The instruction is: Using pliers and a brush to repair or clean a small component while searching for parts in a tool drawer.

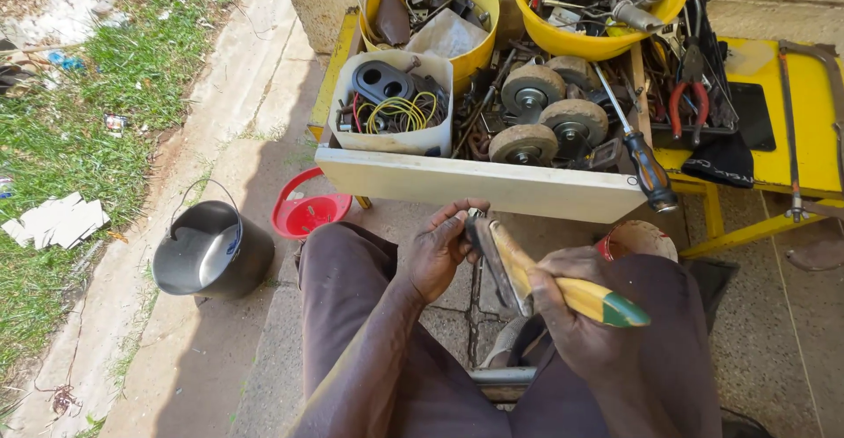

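1. Far left of the frame: a strip of grass [53, 121] ran beside a concrete kerb, with pale broken slabs [54, 221] lying on it.
2. Lower left: a dark metal bucket [211, 249] stood on the pavement; just right of it sat a red plastic container [306, 214], partly under the counter's edge.
3. Upper centre: the yellow counter [791, 152] carried a wooden tray [483, 187] crowded with parts. In it were a white tub [396, 139] of coiled wires, a yellow bowl [479, 47] of small hardware, and three grey caster wheels [549, 113].
4. Lower centre: the left hand [437, 249] was closed around the dark flat end of the tool, fingers curled over its top edge.
5. The tool [563, 288], with a yellow handle tipped green, lay across the person's lap, below the tray and between both hands.
6. Right of centre: the right hand [571, 319] was wrapped around the yellow handle in a full grip.
7. Upper right: a second yellow bowl [598, 47], a screwdriver [646, 165] overhanging the tray's edge, red-handled pliers [690, 95], and a hacksaw [791, 130] at the far right.
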